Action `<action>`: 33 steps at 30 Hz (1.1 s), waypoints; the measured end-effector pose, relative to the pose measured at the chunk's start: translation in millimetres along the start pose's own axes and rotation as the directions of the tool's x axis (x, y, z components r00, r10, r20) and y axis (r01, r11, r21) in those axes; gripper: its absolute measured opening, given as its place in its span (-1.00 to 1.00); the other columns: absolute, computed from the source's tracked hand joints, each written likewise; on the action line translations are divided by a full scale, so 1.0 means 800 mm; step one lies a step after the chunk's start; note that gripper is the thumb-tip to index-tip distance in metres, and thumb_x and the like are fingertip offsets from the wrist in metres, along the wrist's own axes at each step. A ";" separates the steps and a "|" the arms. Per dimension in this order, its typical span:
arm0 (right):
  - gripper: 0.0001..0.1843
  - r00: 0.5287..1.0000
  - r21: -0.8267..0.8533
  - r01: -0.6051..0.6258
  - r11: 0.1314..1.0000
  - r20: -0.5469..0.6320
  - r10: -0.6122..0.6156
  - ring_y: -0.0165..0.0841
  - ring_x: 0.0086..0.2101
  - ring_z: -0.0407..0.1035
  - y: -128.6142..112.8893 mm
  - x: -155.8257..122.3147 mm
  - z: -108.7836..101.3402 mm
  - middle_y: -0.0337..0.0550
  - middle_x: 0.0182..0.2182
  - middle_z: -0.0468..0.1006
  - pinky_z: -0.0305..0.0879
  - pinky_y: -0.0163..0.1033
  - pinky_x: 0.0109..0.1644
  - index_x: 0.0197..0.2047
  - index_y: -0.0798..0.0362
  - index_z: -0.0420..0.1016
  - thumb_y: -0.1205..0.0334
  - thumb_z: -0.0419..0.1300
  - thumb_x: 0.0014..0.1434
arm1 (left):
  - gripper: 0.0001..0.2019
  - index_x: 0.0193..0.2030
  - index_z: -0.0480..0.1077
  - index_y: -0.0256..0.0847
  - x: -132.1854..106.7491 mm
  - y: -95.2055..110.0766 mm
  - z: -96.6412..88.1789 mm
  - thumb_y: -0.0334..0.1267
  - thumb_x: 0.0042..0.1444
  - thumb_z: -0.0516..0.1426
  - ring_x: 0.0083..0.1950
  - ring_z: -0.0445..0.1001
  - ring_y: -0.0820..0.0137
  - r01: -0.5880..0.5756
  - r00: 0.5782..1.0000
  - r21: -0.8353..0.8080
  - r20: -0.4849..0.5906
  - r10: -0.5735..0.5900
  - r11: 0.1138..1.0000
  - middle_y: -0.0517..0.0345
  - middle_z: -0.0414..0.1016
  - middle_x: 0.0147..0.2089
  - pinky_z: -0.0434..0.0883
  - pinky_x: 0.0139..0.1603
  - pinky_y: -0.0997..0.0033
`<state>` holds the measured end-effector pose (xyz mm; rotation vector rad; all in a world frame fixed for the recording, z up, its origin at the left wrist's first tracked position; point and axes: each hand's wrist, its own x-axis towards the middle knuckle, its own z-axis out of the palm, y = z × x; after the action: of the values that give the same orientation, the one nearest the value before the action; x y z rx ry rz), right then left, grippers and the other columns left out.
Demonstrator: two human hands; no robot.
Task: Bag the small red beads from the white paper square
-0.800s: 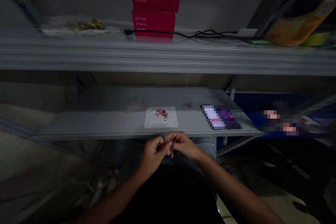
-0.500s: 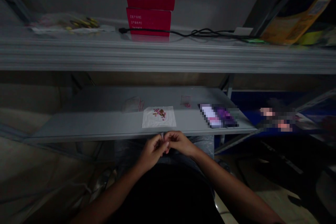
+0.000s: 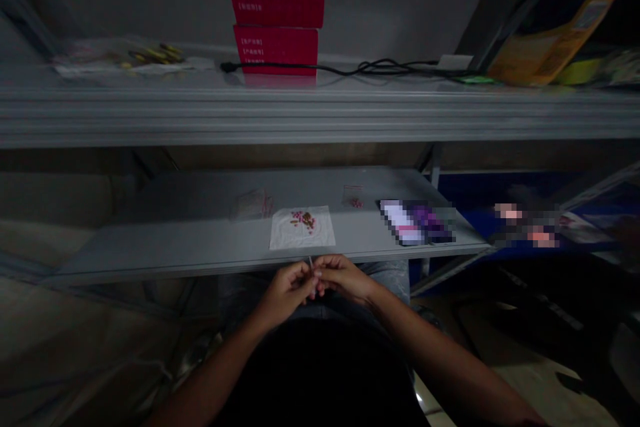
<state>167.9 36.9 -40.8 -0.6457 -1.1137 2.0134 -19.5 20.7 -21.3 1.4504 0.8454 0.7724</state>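
My left hand (image 3: pixel 291 288) and my right hand (image 3: pixel 345 276) meet in front of the shelf's near edge, above my lap. Fingers and thumbs of both are pinched on a small clear plastic bag (image 3: pixel 311 263); only a thin bit of it shows, the rest hidden by the fingers. Just beyond lies a white paper sheet (image 3: pixel 293 235) bearing a small heap of pink and brownish pieces (image 3: pixel 305 219). A small zip bag with pink pieces (image 3: pixel 355 198) lies behind it to the right. Further clear zip bags (image 3: pixel 254 203) lie to the left.
A pixelated phone-like device (image 3: pixel 415 221) lies on the grey shelf (image 3: pixel 200 233) at right. The upper shelf (image 3: pixel 300 113) holds red boxes (image 3: pixel 277 50), a black cable (image 3: pixel 370 69) and a bag of yellow-and-dark items (image 3: pixel 155 55). Pixelated patches and a dark chair-like shape appear at far right.
The view has shifted slightly. My hands stay together at nearly the same place, fingers moved a little, and the clear bag's edge now stands more upright between them.
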 end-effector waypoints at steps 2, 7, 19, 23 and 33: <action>-0.82 1.000 0.035 0.016 0.999 0.003 -0.016 -0.48 -0.43 0.46 -0.002 0.000 0.003 -0.21 -0.44 0.57 0.32 -0.39 -0.32 -0.28 0.13 0.54 0.17 0.36 0.21 | -0.75 -0.27 0.40 -0.25 0.002 -0.001 -0.001 -0.08 0.27 0.14 -0.38 0.46 0.43 -0.010 1.000 -0.007 -0.015 0.009 1.000 0.13 0.50 -0.35 0.35 -0.42 0.48; -0.86 0.999 0.074 0.044 0.996 0.026 -0.046 -0.43 -0.34 0.50 -0.005 0.000 0.006 -0.16 -0.38 0.60 0.35 -0.34 -0.22 -0.23 0.13 0.53 0.23 0.34 0.23 | -0.75 -0.29 0.42 -0.25 0.009 -0.002 -0.007 -0.11 0.28 0.12 -0.38 0.45 0.42 -0.030 0.999 -0.019 -0.032 0.029 0.999 0.14 0.48 -0.38 0.35 -0.43 0.49; -0.70 0.999 -0.132 -0.001 0.991 0.045 0.007 -0.38 -0.36 0.54 0.005 -0.002 0.012 -0.15 -0.35 0.63 0.37 -0.36 -0.40 -0.26 0.08 0.37 0.14 0.40 0.14 | -0.69 -0.45 0.37 -0.22 0.009 -0.014 -0.008 -0.06 0.23 0.12 -0.53 0.30 0.46 0.073 0.996 -0.049 -0.044 -0.076 0.996 0.24 0.33 -0.55 0.25 -0.49 0.48; -0.69 0.999 -0.146 0.022 0.989 0.052 -0.015 -0.41 -0.38 0.53 0.009 0.001 0.008 -0.16 -0.36 0.62 0.41 -0.35 -0.38 -0.23 0.07 0.37 0.12 0.39 0.16 | -0.64 -0.42 0.36 -0.21 0.012 -0.009 -0.012 0.00 0.28 0.07 -0.52 0.29 0.46 0.035 0.999 0.067 -0.012 -0.035 0.997 0.25 0.32 -0.54 0.22 -0.47 0.48; -0.62 0.997 -0.190 0.046 0.981 0.073 -0.033 -0.37 -0.39 0.56 0.016 0.001 0.005 -0.19 -0.41 0.60 0.45 -0.33 -0.41 -0.24 0.07 0.30 0.07 0.40 0.14 | -0.61 -0.41 0.34 -0.21 0.001 0.000 -0.011 -0.07 0.39 -0.06 -0.43 0.33 0.43 -0.065 0.991 0.186 0.131 0.041 0.980 0.17 0.40 -0.48 0.26 -0.33 0.41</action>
<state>159.9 30.9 -50.2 -0.6490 -1.3641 1.9225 -26.3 26.0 -20.8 1.6792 0.8021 0.6451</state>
